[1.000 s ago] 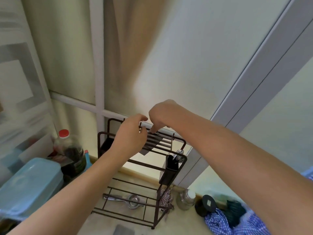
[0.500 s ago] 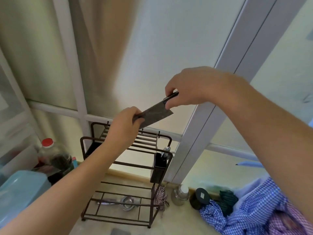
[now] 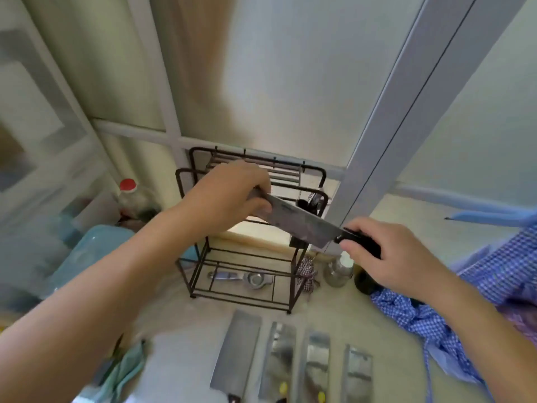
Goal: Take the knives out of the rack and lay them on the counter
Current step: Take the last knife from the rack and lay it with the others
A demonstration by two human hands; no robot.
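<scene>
A broad cleaver (image 3: 302,223) with a black handle hangs in the air in front of the dark wire rack (image 3: 200,257). My right hand (image 3: 386,251) grips the handle, and my left hand (image 3: 232,196) pinches the far end of the blade. The blade slopes down to the right, clear of the rack's top slots. Several cleavers (image 3: 238,350) lie side by side on the pale counter (image 3: 328,312) in front of the rack, blades pointing away from me.
A metal squeezer (image 3: 244,279) lies on the rack's bottom shelf. A red-capped bottle (image 3: 130,196) and a blue tub (image 3: 93,251) stand at the left. A jar (image 3: 338,270) and a blue checked cloth (image 3: 436,315) sit at the right. A green cloth (image 3: 125,370) lies near left.
The cleaver came up out of the rack's top slots and has swung down in front of it. My right hand dropped to the right with the handle, and the view tilted down to the counter.
</scene>
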